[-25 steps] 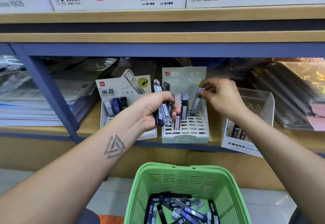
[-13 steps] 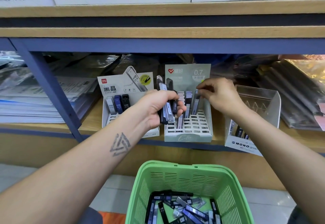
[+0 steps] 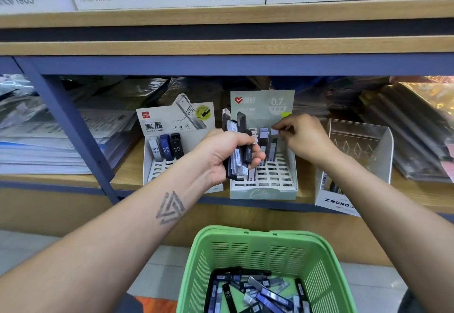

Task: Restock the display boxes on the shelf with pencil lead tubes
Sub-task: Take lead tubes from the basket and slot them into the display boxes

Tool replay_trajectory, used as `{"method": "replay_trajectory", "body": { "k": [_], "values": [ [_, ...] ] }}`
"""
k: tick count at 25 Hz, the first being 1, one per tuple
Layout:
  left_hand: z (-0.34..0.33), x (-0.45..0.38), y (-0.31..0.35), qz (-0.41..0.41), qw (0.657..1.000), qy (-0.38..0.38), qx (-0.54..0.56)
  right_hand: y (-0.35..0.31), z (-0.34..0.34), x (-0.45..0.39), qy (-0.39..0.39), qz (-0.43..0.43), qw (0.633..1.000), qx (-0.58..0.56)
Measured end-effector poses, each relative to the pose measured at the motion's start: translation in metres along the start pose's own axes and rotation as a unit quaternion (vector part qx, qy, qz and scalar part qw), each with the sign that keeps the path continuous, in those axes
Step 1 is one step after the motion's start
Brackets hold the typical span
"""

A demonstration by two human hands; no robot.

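On the shelf (image 3: pixel 127 177), the right hand (image 3: pixel 303 138) pinches a lead tube (image 3: pixel 273 148) standing in the green display box (image 3: pixel 264 191). Left hand (image 3: pixel 228 154) grips a bundle of tubes (image 3: pixel 237 145) above the basket (image 3: pixel 258 251).

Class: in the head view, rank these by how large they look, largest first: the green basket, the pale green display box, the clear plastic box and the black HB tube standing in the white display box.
1. Green basket, though it is nearest the camera.
2 and 3. Pale green display box and clear plastic box: too alike to rank.
4. Black HB tube, clearly smallest.
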State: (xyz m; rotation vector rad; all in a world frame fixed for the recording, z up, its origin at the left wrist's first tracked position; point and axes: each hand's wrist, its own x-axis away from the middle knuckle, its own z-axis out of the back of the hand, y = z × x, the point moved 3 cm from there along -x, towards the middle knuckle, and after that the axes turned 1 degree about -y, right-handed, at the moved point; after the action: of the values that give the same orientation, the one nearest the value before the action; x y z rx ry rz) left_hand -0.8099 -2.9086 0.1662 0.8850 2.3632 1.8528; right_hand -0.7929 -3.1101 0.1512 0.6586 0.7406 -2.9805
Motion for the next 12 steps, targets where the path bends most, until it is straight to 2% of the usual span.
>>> {"method": "replay_trajectory", "body": {
  "k": [6,12],
  "values": [
    [0.0013,0.0009,-0.0014,-0.004,1.0,0.001,0.002,-0.0008,-0.0027,0.0026,0.009,-0.006,1.0,-0.014],
    [0.0013,0.0016,-0.0012,-0.008,1.0,0.005,0.001,-0.0004,-0.0071,-0.0003,0.009,-0.026,0.996,-0.081]
  ]
}}
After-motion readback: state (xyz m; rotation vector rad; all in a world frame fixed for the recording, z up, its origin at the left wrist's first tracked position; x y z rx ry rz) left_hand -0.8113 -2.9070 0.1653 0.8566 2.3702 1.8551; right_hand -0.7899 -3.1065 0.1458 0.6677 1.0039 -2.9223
